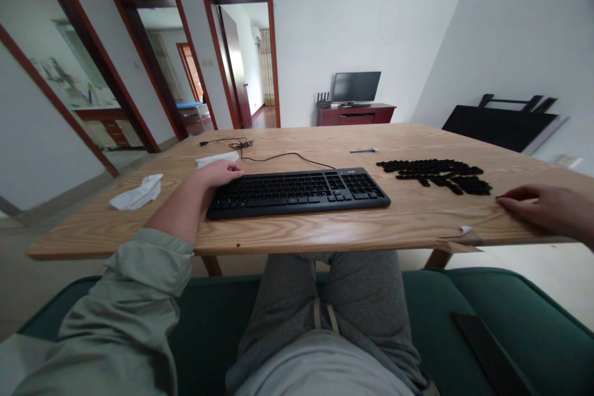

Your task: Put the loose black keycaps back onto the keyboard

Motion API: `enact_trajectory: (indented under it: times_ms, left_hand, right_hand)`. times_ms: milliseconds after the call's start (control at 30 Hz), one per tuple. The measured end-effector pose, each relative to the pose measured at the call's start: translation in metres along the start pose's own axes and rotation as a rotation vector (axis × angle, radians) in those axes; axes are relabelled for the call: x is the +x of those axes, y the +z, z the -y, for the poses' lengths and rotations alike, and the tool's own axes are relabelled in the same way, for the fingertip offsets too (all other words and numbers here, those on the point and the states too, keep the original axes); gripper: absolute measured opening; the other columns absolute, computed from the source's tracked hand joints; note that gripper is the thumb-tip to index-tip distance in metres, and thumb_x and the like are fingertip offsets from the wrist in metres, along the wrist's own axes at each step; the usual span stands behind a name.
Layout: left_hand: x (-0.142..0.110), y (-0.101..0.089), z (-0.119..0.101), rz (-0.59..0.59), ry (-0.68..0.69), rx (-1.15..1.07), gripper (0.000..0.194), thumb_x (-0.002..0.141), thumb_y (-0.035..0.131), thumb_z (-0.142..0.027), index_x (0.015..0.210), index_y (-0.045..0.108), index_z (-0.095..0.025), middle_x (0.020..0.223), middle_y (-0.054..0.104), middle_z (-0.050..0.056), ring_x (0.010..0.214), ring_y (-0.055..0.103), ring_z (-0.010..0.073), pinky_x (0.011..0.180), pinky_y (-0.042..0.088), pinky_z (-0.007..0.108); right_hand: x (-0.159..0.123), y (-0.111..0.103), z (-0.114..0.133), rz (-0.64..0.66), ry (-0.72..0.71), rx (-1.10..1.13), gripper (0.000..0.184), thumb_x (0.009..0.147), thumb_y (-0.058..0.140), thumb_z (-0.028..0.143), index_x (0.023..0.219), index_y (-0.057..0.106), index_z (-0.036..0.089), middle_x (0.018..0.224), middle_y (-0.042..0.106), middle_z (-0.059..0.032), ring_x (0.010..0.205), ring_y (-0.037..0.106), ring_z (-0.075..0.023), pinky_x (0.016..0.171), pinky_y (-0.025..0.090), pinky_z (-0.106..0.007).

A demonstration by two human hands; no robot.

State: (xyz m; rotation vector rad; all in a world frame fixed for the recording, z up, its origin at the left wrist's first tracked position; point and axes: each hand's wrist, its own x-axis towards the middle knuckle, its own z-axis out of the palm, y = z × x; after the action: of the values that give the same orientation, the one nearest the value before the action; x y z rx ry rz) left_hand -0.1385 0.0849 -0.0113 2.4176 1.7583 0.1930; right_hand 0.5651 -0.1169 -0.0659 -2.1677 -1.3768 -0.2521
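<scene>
A black keyboard lies on the wooden table in front of me. My left hand is at its back left corner, fingers curled together against the edge. To the right of the keyboard, loose black keycaps are laid out in rows. Just beyond their right end is my right hand, low over the table with thumb and fingers pinched. A tiny dark piece, seemingly a keycap, shows at its fingertips; most of it is hidden.
White tissues lie left of my arm. The keyboard's cable runs behind it to a coil. A blue-and-white brush lies farther back. A small white scrap sits near the table's front edge.
</scene>
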Motion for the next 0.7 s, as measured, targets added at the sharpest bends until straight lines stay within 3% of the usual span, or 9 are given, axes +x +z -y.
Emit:
enact_trajectory:
  times_ms: [67, 100, 167, 233, 333, 400, 533, 700]
  left_hand:
    - [0.0, 0.0, 0.0, -0.001, 0.004, -0.009, 0.046, 0.08, 0.053, -0.055, 0.104, 0.075, -0.022, 0.113, 0.075, 0.007, 0.105, 0.068, 0.0268, 0.096, 0.05, 0.032]
    - [0.0, 0.0, 0.0, -0.003, 0.004, -0.011, 0.046, 0.08, 0.054, -0.055, 0.103, 0.075, -0.022, 0.112, 0.075, 0.007, 0.104, 0.068, 0.0269, 0.095, 0.05, 0.032]
    - [0.0, 0.0, 0.0, -0.006, 0.002, -0.009, 0.045, 0.08, 0.054, -0.055, 0.102, 0.076, -0.022, 0.111, 0.075, 0.007, 0.104, 0.068, 0.027, 0.093, 0.05, 0.031]
    - [0.0, 0.0, 0.0, -0.005, 0.003, -0.002, 0.045, 0.081, 0.054, -0.055, 0.102, 0.076, -0.022, 0.111, 0.075, 0.007, 0.104, 0.068, 0.0268, 0.092, 0.051, 0.031]
    - [-0.002, -0.001, 0.0, 0.005, 0.007, 0.017, 0.048, 0.082, 0.052, -0.057, 0.105, 0.075, -0.022, 0.111, 0.075, 0.007, 0.103, 0.068, 0.0262, 0.091, 0.051, 0.031]
    - [-0.003, -0.002, 0.0, 0.013, 0.017, 0.031, 0.05, 0.083, 0.049, -0.056, 0.108, 0.074, -0.02, 0.113, 0.074, 0.008, 0.103, 0.067, 0.0262, 0.092, 0.051, 0.032]
    - [-0.002, -0.001, 0.0, 0.019, 0.042, 0.017, 0.05, 0.084, 0.048, -0.054, 0.109, 0.073, -0.019, 0.115, 0.074, 0.009, 0.103, 0.067, 0.0268, 0.095, 0.05, 0.035]
    - [-0.001, 0.001, 0.002, 0.013, 0.037, -0.012, 0.047, 0.083, 0.05, -0.054, 0.104, 0.074, -0.019, 0.112, 0.074, 0.009, 0.102, 0.068, 0.028, 0.095, 0.05, 0.036]
  right_hand:
    - [-0.002, -0.007, 0.018, 0.109, 0.093, -0.007, 0.017, 0.053, 0.081, 0.031, 0.055, 0.067, 0.023, 0.061, 0.068, -0.019, 0.046, 0.051, -0.0208, 0.058, 0.041, -0.047]
    - [-0.005, -0.011, 0.033, 0.084, 0.088, 0.051, 0.019, 0.055, 0.081, 0.033, 0.064, 0.069, 0.022, 0.067, 0.07, -0.0194, 0.05, 0.054, -0.0221, 0.06, 0.042, -0.047]
    - [-0.018, -0.016, 0.074, 0.067, 0.021, 0.302, 0.036, 0.065, 0.077, 0.042, 0.093, 0.072, 0.022, 0.076, 0.072, -0.0173, 0.061, 0.062, -0.0248, 0.062, 0.046, -0.046]
    - [-0.034, -0.015, 0.124, 0.231, -0.114, 0.583, 0.057, 0.073, 0.072, 0.053, 0.121, 0.066, 0.023, 0.084, 0.073, -0.013, 0.064, 0.063, -0.0228, 0.064, 0.051, -0.043]
    - [-0.051, -0.004, 0.195, 0.488, -0.275, 0.841, 0.048, 0.079, 0.068, 0.054, 0.115, 0.071, 0.022, 0.086, 0.07, -0.0088, 0.066, 0.062, -0.0187, 0.063, 0.056, -0.037]
    - [-0.053, 0.006, 0.227, 0.61, -0.311, 0.955, 0.039, 0.079, 0.068, 0.049, 0.104, 0.074, 0.02, 0.083, 0.069, -0.007, 0.062, 0.061, -0.0161, 0.059, 0.056, -0.034]
    - [-0.049, 0.023, 0.254, 0.718, -0.306, 1.098, 0.032, 0.078, 0.07, 0.04, 0.102, 0.075, 0.019, 0.086, 0.069, -0.0066, 0.063, 0.061, -0.0136, 0.058, 0.055, -0.029]
    - [-0.043, 0.027, 0.248, 0.74, -0.258, 1.126, 0.032, 0.074, 0.076, 0.039, 0.1, 0.075, 0.021, 0.088, 0.069, -0.0053, 0.07, 0.063, -0.0151, 0.064, 0.056, -0.031]
